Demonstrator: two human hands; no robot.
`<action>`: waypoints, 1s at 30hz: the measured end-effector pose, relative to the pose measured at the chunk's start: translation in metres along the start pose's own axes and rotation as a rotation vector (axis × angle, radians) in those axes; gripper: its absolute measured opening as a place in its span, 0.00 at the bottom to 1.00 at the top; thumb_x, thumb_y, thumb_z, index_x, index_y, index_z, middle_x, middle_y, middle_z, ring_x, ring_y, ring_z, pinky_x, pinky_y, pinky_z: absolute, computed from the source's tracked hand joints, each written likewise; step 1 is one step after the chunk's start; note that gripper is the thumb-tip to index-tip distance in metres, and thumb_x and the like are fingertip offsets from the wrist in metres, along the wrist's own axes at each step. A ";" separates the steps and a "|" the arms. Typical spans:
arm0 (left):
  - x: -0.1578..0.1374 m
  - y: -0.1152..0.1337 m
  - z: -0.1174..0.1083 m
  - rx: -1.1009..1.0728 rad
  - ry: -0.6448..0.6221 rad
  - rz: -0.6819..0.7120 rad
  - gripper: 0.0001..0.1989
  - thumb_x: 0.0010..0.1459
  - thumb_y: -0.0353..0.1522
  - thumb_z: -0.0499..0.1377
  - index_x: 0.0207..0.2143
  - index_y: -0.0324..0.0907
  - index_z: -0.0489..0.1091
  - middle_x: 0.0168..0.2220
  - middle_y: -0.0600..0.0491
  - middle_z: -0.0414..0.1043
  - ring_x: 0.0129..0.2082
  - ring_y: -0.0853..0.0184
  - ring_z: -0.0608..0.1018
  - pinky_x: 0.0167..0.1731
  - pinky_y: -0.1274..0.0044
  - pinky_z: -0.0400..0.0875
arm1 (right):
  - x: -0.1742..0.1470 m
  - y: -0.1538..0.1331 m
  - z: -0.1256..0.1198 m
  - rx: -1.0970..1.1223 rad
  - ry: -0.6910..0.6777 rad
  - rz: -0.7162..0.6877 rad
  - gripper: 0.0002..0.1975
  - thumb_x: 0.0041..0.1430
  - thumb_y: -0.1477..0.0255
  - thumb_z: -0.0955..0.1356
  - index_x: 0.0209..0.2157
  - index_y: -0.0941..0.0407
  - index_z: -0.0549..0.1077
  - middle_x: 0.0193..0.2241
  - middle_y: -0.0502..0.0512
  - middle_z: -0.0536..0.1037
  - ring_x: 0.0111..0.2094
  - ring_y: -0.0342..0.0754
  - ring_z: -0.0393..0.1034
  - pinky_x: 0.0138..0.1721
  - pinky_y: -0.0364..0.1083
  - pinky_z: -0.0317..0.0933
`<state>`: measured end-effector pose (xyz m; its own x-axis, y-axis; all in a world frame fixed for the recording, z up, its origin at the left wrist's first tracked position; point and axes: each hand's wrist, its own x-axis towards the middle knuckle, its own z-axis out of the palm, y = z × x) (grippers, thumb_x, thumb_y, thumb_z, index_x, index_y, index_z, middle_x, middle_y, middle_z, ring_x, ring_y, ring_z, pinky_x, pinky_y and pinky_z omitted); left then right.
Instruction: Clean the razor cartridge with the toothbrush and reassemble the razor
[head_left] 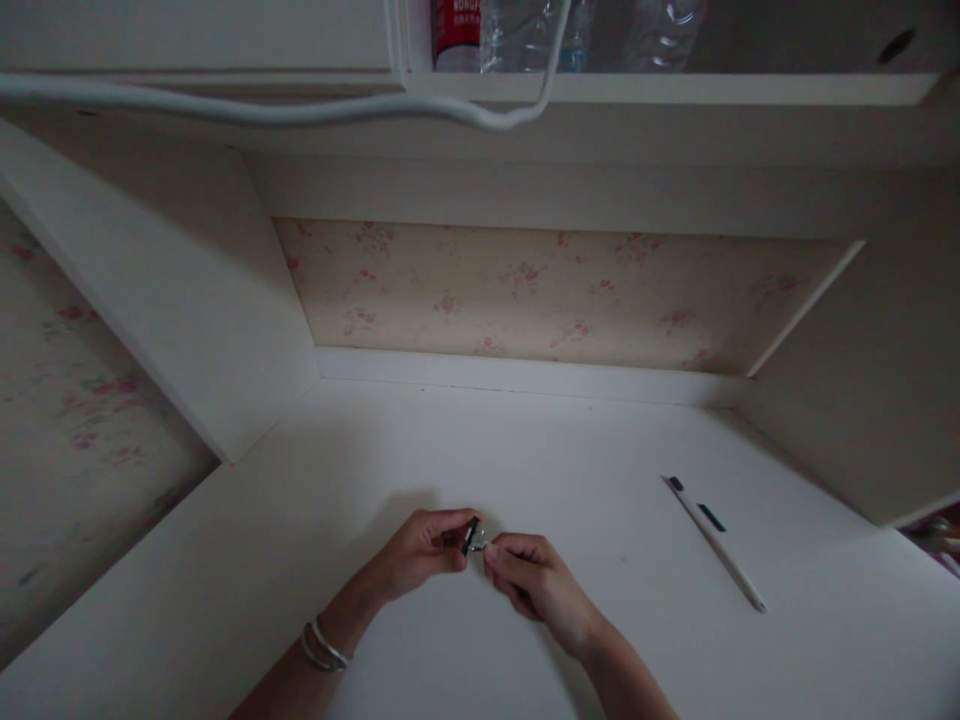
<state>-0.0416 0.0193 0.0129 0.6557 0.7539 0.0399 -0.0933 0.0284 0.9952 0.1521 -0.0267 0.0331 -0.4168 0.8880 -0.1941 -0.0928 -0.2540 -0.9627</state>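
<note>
Both hands meet over the white desk (480,450), near its front middle. My left hand (420,552) pinches a small black and silver object (472,537), perhaps a binder clip, between thumb and fingers. My right hand (529,580) grips the silver end of the same small object from the right. The object is too small and dark to name with certainty. Silver bracelets (322,648) circle my left wrist.
A white pen (716,543) with dark clip lies diagonally on the desk to the right. White side panels and a floral back wall (555,295) enclose the desk. A shelf above holds plastic bottles (525,30), and a white cable (300,110) hangs under it.
</note>
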 end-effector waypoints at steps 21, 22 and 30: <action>-0.003 0.003 -0.004 -0.035 -0.098 -0.110 0.20 0.36 0.36 0.72 0.32 0.36 0.75 0.24 0.57 0.65 0.25 0.74 0.62 0.24 0.81 0.55 | -0.005 -0.003 -0.009 0.105 -0.241 0.162 0.21 0.54 0.55 0.68 0.29 0.61 0.72 0.14 0.41 0.58 0.12 0.33 0.40 0.12 0.39 0.32; -0.003 0.004 -0.004 -0.034 -0.106 -0.105 0.19 0.36 0.36 0.71 0.32 0.36 0.75 0.24 0.57 0.65 0.25 0.74 0.62 0.24 0.81 0.55 | -0.005 -0.003 -0.009 0.103 -0.238 0.175 0.21 0.55 0.55 0.68 0.29 0.61 0.72 0.14 0.41 0.59 0.12 0.33 0.40 0.12 0.39 0.32; -0.001 0.009 0.000 -0.051 -0.144 -0.104 0.16 0.42 0.34 0.69 0.34 0.35 0.75 0.27 0.54 0.68 0.26 0.72 0.65 0.26 0.81 0.56 | 0.000 0.004 -0.012 0.083 -0.210 0.142 0.20 0.58 0.55 0.66 0.29 0.61 0.71 0.14 0.41 0.58 0.11 0.33 0.39 0.11 0.39 0.32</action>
<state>-0.0429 0.0189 0.0215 0.7641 0.6434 -0.0468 -0.0551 0.1374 0.9890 0.1623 -0.0233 0.0265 -0.6085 0.7447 -0.2742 -0.0904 -0.4083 -0.9084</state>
